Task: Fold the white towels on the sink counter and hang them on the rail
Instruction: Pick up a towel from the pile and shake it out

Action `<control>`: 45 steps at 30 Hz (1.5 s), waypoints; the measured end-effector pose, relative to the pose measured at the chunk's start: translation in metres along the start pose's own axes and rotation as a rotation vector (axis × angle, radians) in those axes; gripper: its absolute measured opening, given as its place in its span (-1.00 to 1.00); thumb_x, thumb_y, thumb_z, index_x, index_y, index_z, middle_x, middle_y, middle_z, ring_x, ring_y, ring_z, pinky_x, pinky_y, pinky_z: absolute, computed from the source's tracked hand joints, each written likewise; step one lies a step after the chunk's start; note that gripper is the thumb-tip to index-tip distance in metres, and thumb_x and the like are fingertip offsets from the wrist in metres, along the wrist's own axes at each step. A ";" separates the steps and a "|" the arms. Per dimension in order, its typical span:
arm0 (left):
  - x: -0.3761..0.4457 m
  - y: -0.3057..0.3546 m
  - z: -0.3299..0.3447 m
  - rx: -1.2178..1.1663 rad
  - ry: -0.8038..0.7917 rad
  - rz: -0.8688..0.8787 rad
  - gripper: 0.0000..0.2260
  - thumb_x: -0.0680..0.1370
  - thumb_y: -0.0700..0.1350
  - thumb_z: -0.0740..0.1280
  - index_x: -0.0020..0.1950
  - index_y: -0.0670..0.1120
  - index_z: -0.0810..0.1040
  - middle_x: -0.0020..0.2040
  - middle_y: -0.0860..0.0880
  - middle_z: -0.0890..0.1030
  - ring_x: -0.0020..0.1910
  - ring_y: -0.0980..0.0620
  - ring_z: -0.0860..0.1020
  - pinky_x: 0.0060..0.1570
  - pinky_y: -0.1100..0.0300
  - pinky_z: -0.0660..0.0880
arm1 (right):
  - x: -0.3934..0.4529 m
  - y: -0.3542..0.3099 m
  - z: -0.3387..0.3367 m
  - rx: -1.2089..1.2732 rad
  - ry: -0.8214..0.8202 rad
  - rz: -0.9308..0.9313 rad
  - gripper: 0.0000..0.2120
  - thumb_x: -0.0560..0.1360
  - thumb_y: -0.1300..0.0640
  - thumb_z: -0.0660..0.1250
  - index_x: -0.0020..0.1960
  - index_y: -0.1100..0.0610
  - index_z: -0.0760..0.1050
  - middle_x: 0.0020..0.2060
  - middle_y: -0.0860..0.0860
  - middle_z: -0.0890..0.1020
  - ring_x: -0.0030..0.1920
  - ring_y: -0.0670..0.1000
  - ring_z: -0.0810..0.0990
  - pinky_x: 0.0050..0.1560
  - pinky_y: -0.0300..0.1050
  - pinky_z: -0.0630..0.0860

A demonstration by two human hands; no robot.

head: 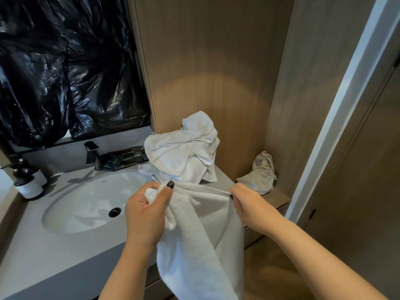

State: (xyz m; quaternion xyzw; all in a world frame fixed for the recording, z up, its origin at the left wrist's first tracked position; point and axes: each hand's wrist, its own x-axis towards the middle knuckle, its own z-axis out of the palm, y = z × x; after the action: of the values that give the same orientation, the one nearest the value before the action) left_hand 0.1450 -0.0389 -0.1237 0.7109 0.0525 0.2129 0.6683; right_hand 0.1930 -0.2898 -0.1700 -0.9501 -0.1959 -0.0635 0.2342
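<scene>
Held towel [201,239]: white, stretched between both hands along its top edge, the rest hanging down in front of the counter [43,252] toward the floor. Left hand [147,215] has fingers and thumb curled round a bunched corner. Right hand [244,202] pinches the far end of the same edge, which runs taut between them.

Risk, largest first. The left grip holds a wad, not a clean corner. If the fold starts from here, the edges likely won't line up and the towel will hang crooked on the rail. No rail in view; can't say where it is.

The hanging length sags below the counter edge, under both hands. Its lower end is cut off by the frame, so whether it touches the floor can't be told. Dropping the hands further could drag it.

Towel pile [184,152]: loose heap just beyond the hands, on the counter against the wood panel [205,72]. A careless sweep forward could snag it and pull it over.

Sink basin [86,204]: left of the left hand. Towel swung that way could land in it; wet or dry, can't tell.

Small drawstring pouch [259,172], just beyond the right hand, could get knocked off its ledge.
</scene>
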 end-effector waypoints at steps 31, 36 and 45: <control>0.012 -0.031 0.027 0.318 -0.109 -0.009 -0.82 0.56 -0.07 0.31 -0.23 0.11 0.56 -0.27 0.21 0.60 -0.20 0.22 0.54 -0.27 0.18 0.38 | -0.019 0.012 -0.023 -0.008 -0.051 0.146 -0.77 0.62 0.19 0.21 0.21 -0.04 0.49 0.12 -0.12 0.52 0.11 -0.12 0.49 0.13 -0.23 0.47; 0.018 -0.044 0.011 0.303 0.045 -0.149 -0.83 0.52 -0.11 0.32 -0.26 0.06 0.56 -0.34 0.04 0.59 -0.29 0.10 0.53 -0.33 0.16 0.37 | -0.025 0.029 -0.031 -0.012 -0.010 0.269 -0.84 0.61 0.21 0.24 0.02 0.00 0.55 -0.05 -0.05 0.60 -0.08 -0.08 0.55 -0.08 -0.17 0.53; 0.014 -0.036 0.012 0.182 0.109 -0.111 -0.85 0.52 -0.01 0.41 0.02 0.18 0.49 -0.07 0.17 0.53 -0.14 0.29 0.53 -0.23 0.24 0.38 | -0.009 0.015 -0.044 0.265 0.082 0.355 -0.76 0.64 0.20 0.17 -0.02 0.15 0.62 -0.14 0.08 0.64 -0.12 0.06 0.56 -0.11 0.01 0.48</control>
State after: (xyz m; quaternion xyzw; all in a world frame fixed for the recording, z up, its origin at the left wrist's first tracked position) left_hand 0.1695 -0.0410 -0.1552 0.7521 0.1471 0.2082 0.6078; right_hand 0.1894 -0.3260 -0.1391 -0.9273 -0.0223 -0.0336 0.3722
